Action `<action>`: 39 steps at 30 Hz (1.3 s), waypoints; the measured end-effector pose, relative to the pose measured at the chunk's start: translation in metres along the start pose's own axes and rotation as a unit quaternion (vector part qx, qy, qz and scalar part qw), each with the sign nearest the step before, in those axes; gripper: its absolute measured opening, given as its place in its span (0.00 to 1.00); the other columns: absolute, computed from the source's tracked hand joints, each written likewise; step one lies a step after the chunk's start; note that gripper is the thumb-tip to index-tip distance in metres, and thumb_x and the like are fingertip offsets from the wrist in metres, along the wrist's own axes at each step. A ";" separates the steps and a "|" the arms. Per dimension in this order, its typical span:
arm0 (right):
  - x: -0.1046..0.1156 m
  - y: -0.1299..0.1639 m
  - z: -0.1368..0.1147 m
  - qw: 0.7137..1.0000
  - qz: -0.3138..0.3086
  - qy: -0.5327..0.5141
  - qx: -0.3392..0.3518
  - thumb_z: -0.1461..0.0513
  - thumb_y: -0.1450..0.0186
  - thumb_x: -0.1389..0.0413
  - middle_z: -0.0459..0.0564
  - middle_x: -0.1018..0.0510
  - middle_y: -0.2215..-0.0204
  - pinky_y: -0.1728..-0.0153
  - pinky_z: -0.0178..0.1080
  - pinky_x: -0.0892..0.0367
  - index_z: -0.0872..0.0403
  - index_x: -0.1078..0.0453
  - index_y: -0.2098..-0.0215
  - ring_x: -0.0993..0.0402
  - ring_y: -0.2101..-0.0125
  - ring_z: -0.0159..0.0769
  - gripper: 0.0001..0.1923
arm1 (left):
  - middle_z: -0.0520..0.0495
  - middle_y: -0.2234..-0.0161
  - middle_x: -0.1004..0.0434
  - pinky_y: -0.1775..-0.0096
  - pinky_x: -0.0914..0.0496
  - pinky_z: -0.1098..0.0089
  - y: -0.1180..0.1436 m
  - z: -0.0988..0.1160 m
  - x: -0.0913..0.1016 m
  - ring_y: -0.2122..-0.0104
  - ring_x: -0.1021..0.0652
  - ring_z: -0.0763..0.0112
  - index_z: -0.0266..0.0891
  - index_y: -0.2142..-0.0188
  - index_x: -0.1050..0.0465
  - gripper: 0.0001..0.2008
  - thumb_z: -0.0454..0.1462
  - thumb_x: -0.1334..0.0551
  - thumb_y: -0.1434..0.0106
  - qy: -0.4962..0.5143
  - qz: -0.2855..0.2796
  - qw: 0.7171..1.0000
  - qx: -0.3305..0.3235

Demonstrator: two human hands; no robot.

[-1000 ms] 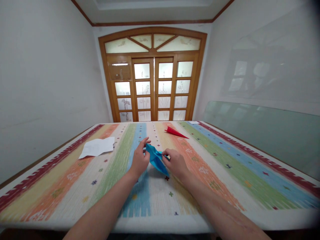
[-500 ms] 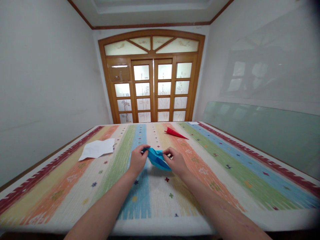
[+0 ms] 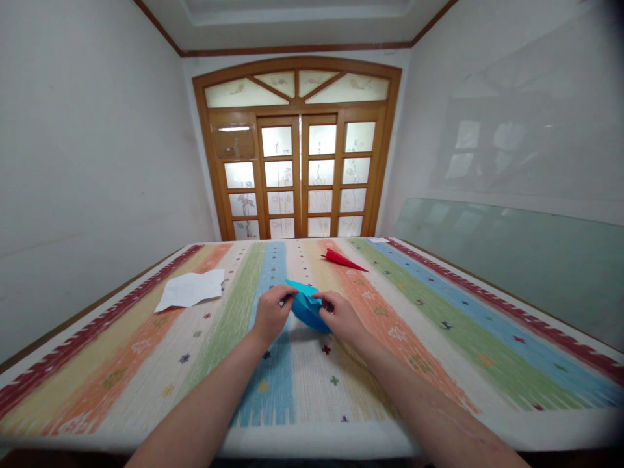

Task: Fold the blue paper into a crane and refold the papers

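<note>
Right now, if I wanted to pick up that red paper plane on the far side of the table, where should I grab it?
Pinch the red paper plane at its thicker folded end toward the door, coming from above. It lies flat on the striped tablecloth, its sharp nose pointing right, with bare cloth around it. Both hands are on the blue folded paper.

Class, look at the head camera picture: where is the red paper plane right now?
The red paper plane lies on the striped cloth at the far side of the table, right of centre, beyond both hands and the blue paper.
</note>
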State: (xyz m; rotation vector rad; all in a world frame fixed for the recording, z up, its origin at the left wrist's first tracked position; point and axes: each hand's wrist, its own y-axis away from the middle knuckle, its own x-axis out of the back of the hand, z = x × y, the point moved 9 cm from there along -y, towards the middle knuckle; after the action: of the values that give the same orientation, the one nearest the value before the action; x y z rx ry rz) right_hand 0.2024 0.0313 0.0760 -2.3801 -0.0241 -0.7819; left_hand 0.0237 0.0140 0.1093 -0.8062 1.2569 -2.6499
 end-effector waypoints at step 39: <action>-0.005 0.003 -0.001 1.000 -0.006 -0.003 -0.027 0.64 0.39 0.48 0.45 0.26 0.71 0.67 0.35 0.39 0.52 0.32 0.68 0.31 0.69 0.35 0.03 | 0.48 0.64 0.20 0.55 0.30 0.64 0.001 0.019 -0.002 0.61 0.23 0.66 0.42 0.63 0.24 0.07 0.31 0.39 0.39 -0.033 -0.016 0.998 -0.050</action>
State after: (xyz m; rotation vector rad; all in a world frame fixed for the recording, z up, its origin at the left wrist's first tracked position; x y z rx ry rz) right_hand 0.1983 0.0287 0.0725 -2.4353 -0.0209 -0.7912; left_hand 0.0346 0.0006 0.1181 -0.9276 1.3810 -2.5798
